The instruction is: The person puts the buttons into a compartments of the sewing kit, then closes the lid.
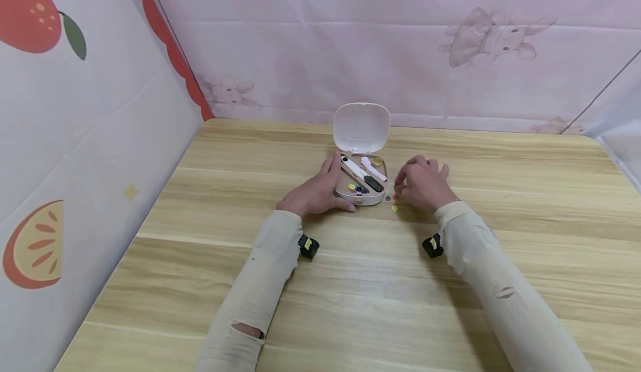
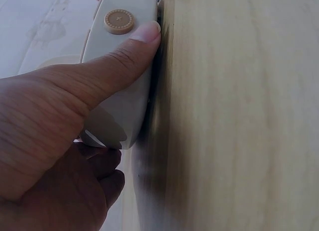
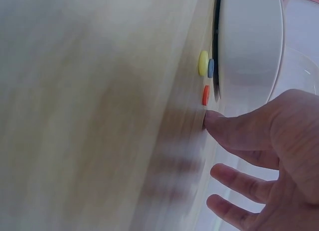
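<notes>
A small white sewing box (image 1: 369, 199) stands on the table with its lid (image 1: 361, 127) raised. My left hand (image 1: 317, 191) grips its left side, the thumb lying along the front below a round brown button-shaped catch (image 2: 119, 21). Inside are a white-and-black tool (image 1: 361, 174), a pink-and-white tool (image 1: 373, 169), a gold round piece (image 1: 378, 161) and several small buttons (image 1: 352, 187). To the right of the box, my right hand (image 1: 424, 184) has thumb and fingertips down at the tabletop. Whether they pinch something is hidden. Beside the thumb lie red (image 3: 206, 95), blue (image 3: 211, 68) and yellow (image 3: 203, 63) buttons.
The wooden table (image 1: 360, 294) extends around the box. A pink rabbit-print cloth (image 1: 400, 55) hangs behind the table's back edge, and a white fruit-print sheet (image 1: 110, 155) on the left. Black wrist cameras (image 1: 308, 246) sit under both cuffs.
</notes>
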`<state>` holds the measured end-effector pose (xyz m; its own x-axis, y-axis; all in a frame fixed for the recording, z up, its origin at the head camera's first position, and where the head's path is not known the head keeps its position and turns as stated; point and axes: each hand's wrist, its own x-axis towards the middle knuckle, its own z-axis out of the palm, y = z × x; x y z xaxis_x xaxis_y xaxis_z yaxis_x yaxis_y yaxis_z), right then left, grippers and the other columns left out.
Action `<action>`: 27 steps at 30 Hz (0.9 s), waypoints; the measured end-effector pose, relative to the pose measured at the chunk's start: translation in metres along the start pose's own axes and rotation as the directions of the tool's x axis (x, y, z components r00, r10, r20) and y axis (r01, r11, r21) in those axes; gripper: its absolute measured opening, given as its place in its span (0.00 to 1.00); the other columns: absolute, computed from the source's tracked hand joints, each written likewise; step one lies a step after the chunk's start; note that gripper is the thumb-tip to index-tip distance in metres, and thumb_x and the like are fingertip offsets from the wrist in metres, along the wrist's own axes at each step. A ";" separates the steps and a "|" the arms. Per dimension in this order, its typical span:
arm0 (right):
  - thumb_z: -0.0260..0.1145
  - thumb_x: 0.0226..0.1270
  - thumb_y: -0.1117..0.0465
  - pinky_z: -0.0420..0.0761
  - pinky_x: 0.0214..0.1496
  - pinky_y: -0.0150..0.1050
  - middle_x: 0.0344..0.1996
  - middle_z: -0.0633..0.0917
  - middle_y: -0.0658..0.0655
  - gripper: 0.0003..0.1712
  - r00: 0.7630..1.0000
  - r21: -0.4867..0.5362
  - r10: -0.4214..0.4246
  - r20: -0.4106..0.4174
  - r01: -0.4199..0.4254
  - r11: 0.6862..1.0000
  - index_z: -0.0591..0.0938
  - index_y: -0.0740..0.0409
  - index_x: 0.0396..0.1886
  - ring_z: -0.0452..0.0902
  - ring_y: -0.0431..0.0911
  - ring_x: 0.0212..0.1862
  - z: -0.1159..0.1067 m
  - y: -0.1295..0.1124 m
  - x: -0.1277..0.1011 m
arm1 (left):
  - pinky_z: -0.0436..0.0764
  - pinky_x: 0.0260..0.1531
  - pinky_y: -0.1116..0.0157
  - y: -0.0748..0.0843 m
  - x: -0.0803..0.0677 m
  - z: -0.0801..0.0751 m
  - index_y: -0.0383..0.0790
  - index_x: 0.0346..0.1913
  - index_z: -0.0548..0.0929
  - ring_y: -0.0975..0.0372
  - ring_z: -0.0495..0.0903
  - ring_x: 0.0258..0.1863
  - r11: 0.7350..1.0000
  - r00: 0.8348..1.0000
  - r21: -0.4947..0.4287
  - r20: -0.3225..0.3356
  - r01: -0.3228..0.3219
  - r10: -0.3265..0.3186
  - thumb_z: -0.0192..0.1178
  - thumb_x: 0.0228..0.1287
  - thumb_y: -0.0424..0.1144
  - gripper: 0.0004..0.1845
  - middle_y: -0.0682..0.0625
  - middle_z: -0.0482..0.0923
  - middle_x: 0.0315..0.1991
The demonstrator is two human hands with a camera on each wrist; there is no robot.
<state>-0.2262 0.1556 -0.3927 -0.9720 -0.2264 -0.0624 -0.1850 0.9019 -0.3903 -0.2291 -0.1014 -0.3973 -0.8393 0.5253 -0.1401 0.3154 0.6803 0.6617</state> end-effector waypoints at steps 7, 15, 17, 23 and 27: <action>0.66 0.59 0.69 0.40 0.65 0.79 0.64 0.71 0.69 0.07 1.000 -0.003 -0.001 0.010 0.001 1.000 0.89 0.60 0.35 0.57 0.73 0.66 0.000 0.001 0.000 | 0.50 0.76 0.61 0.001 0.000 0.001 0.38 0.79 0.24 0.56 0.36 0.80 1.000 1.000 -0.003 0.000 0.000 0.000 0.73 0.61 0.47 0.68 0.43 0.24 0.81; 0.65 0.59 0.71 0.38 0.65 0.79 0.64 0.71 0.69 0.08 1.000 -0.012 -0.002 0.027 0.002 1.000 0.88 0.60 0.34 0.57 0.72 0.65 0.000 0.002 -0.001 | 0.49 0.76 0.61 0.002 0.001 0.001 0.38 0.79 0.24 0.57 0.35 0.80 1.000 1.000 -0.011 -0.002 -0.012 0.012 0.73 0.61 0.47 0.68 0.43 0.24 0.81; 0.65 0.59 0.71 0.39 0.66 0.79 0.64 0.71 0.69 0.07 1.000 -0.013 -0.001 0.030 0.002 1.000 0.88 0.60 0.33 0.57 0.72 0.65 0.000 0.002 -0.001 | 0.49 0.76 0.61 0.001 0.001 0.001 0.37 0.79 0.24 0.57 0.35 0.80 1.000 1.000 -0.011 -0.001 -0.011 0.011 0.73 0.61 0.47 0.68 0.43 0.24 0.81; 0.65 0.59 0.71 0.39 0.66 0.78 0.63 0.72 0.68 0.07 0.999 -0.010 0.003 0.035 -0.002 1.000 0.88 0.60 0.33 0.57 0.71 0.65 -0.001 0.002 -0.001 | 0.49 0.76 0.61 0.002 0.001 0.002 0.38 0.79 0.24 0.57 0.35 0.80 1.000 1.000 -0.014 0.000 0.002 -0.002 0.74 0.61 0.47 0.68 0.43 0.24 0.81; 0.61 0.58 0.70 0.40 0.66 0.78 0.63 0.72 0.68 0.09 0.999 -0.020 -0.004 0.040 0.005 1.000 0.87 0.59 0.32 0.57 0.72 0.65 0.000 0.002 -0.002 | 0.49 0.76 0.60 0.002 0.000 0.002 0.39 0.79 0.24 0.56 0.35 0.80 1.000 1.000 -0.017 -0.001 0.006 -0.006 0.74 0.60 0.47 0.69 0.43 0.24 0.82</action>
<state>-0.2248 0.1583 -0.3932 -0.9647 -0.2447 -0.0969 -0.1929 0.9079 -0.3721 -0.2276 -0.0988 -0.3971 -0.8415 0.5209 -0.1432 0.3029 0.6745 0.6733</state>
